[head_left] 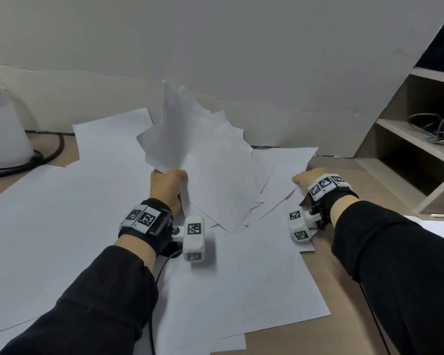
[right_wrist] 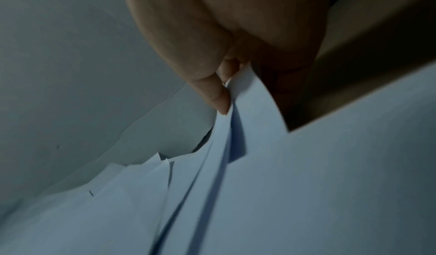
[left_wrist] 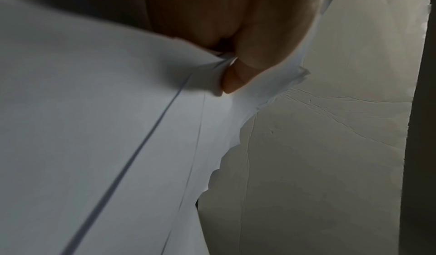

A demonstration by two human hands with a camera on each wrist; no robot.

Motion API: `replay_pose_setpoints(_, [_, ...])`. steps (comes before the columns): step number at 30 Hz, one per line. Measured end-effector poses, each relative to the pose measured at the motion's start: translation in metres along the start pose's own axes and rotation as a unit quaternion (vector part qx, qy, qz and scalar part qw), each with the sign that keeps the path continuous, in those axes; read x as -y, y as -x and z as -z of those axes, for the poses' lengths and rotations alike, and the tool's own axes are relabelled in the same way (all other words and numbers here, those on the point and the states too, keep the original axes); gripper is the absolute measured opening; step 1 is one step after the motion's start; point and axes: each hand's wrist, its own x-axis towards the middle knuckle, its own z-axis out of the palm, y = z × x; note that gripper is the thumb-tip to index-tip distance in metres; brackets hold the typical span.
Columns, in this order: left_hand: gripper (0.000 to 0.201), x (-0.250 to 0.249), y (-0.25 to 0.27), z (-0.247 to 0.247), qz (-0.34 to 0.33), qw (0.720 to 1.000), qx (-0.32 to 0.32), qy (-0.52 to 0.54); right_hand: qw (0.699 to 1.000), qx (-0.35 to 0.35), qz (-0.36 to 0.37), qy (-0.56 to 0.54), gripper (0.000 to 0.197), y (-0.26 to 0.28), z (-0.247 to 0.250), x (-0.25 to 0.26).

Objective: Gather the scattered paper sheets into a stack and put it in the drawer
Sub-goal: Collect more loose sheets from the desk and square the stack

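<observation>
White paper sheets lie scattered and overlapping over the brown table. My left hand grips a bunch of several sheets near the table's middle; their far ends stick up and fan out toward the wall. In the left wrist view the thumb presses on the gathered sheets. My right hand pinches the edge of the right-hand sheets; in the right wrist view its fingertips close on the sheet edges. No drawer shows.
A grey wall closes off the back of the table. A white lamp base with a black cable stands at the far left. On the right a wooden shelf unit holds coiled cables.
</observation>
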Motion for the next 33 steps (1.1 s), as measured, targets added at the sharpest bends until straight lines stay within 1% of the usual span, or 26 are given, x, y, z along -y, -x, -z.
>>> replay_pose_setpoints(1, [0.027, 0.000, -0.001, 0.000, 0.000, 1.000, 0.000, -0.003, 0.999, -0.027, -0.015, 0.023, 0.001, 0.003, 0.002, -0.001])
replay_pose_setpoints(2, [0.027, 0.000, -0.001, 0.000, 0.002, 1.000, 0.001, -0.005, 0.998, -0.042, -0.021, 0.030, 0.009, -0.001, 0.002, 0.000])
replay_pose_setpoints(3, [0.028, 0.001, -0.002, 0.000, 0.003, 1.000, 0.002, -0.007, 0.996, -0.073, 0.014, 0.059, 0.018, 0.003, 0.000, -0.002])
replay_pose_setpoints(4, [0.029, 0.001, -0.002, 0.000, 0.005, 1.000, 0.003, -0.009, 0.989, -0.113, 0.034, 0.091, 0.023, 0.005, 0.004, -0.003])
replay_pose_setpoints(5, [0.031, 0.002, -0.002, 0.000, 0.007, 1.000, 0.004, -0.014, 0.983, -0.147, 0.059, 0.097, 0.022, 0.006, 0.008, -0.005])
replay_pose_setpoints(6, [0.032, 0.002, -0.003, 0.001, 0.008, 1.000, 0.006, -0.020, 0.981, -0.174, 0.051, 0.075, 0.017, 0.010, 0.014, -0.003])
replay_pose_setpoints(7, [0.033, 0.003, -0.003, 0.001, 0.011, 1.000, 0.007, -0.028, 0.983, -0.176, 0.041, 0.027, 0.017, 0.012, 0.023, -0.002])
replay_pose_setpoints(8, [0.033, 0.003, -0.003, 0.001, 0.015, 0.999, 0.010, -0.035, 0.976, -0.207, 0.043, -0.052, 0.019, 0.010, 0.028, -0.002])
replay_pose_setpoints(9, [0.033, 0.003, -0.002, 0.001, 0.019, 0.999, 0.014, -0.041, 0.964, -0.242, 0.026, -0.110, 0.020, 0.014, 0.035, -0.003])
replay_pose_setpoints(11, [0.033, 0.004, 0.000, 0.000, 0.030, 0.998, 0.028, -0.058, 0.939, -0.302, 0.033, -0.160, 0.022, 0.016, 0.052, -0.007])
replay_pose_setpoints(12, [0.033, 0.004, 0.001, -0.001, 0.034, 0.997, 0.036, -0.067, 0.931, -0.318, 0.039, -0.175, 0.024, 0.019, 0.061, -0.008])
replay_pose_setpoints(14, [0.034, 0.006, 0.004, -0.003, 0.043, 0.994, 0.051, -0.086, 0.913, -0.352, 0.063, -0.196, 0.027, 0.028, 0.079, -0.007])
replay_pose_setpoints(17, [0.037, 0.008, 0.010, -0.008, 0.054, 0.990, 0.071, -0.105, 0.863, -0.410, 0.112, -0.272, 0.025, 0.046, 0.107, -0.002])
replay_pose_setpoints(22, [0.033, 0.004, 0.020, -0.009, 0.070, 0.981, 0.101, -0.147, 0.808, -0.457, 0.145, -0.341, 0.016, 0.067, 0.141, 0.001])
replay_pose_setpoints(25, [0.031, 0.002, 0.023, -0.009, 0.075, 0.977, 0.108, -0.167, 0.778, -0.464, 0.166, -0.390, 0.024, 0.076, 0.151, 0.006])
replay_pose_setpoints(27, [0.029, 0.002, 0.023, -0.008, 0.079, 0.976, 0.107, -0.171, 0.769, -0.472, 0.165, -0.398, 0.023, 0.083, 0.157, 0.011])
replay_pose_setpoints(30, [0.035, 0.004, 0.019, -0.007, 0.091, 0.976, 0.103, -0.170, 0.758, -0.469, 0.148, -0.429, 0.037, 0.088, 0.167, 0.019])
replay_pose_setpoints(31, [0.038, 0.004, 0.018, -0.006, 0.097, 0.976, 0.103, -0.167, 0.754, -0.466, 0.149, -0.437, 0.037, 0.087, 0.170, 0.022])
replay_pose_setpoints(32, [0.039, 0.004, 0.019, -0.006, 0.101, 0.976, 0.105, -0.164, 0.753, -0.458, 0.144, -0.451, 0.033, 0.088, 0.171, 0.025])
replay_pose_setpoints(33, [0.038, 0.004, 0.020, -0.007, 0.103, 0.976, 0.106, -0.160, 0.751, -0.453, 0.141, -0.460, 0.024, 0.086, 0.170, 0.026])
